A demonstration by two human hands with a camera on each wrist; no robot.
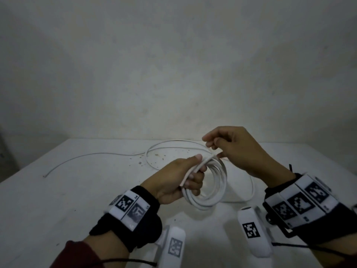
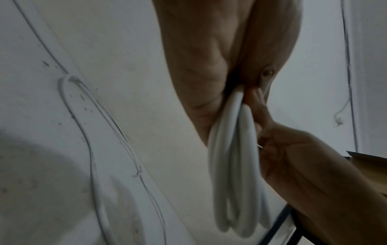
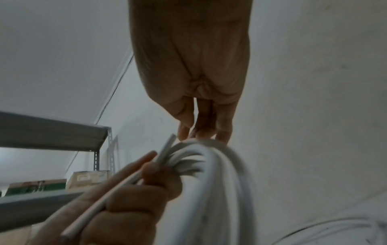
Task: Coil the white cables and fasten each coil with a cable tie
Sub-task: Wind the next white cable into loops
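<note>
My left hand (image 1: pixel 197 171) grips a coil of white cable (image 1: pixel 214 188) of several loops, held above the white table (image 1: pixel 77 200), with a short cable end sticking out past the thumb. My right hand (image 1: pixel 214 149) hovers just above the coil's top, fingers curled and pinching the strand that feeds into it. The uncoiled rest of the cable (image 1: pixel 152 149) lies in a wide loop behind the hands and trails left to a thin end (image 1: pixel 44 176). From the right wrist, my fingertips (image 3: pixel 201 134) touch the top of the coil (image 3: pixel 220 165). The left wrist view shows the coil (image 2: pixel 230 165) hanging from my palm.
A bare wall (image 1: pixel 173 64) rises behind the table's far edge. More slack cable (image 1: pixel 251 190) curves on the table to the right of the coil. A grey metal shelf (image 3: pixel 52 131) with boxes (image 3: pixel 87 179) stands off to the left side.
</note>
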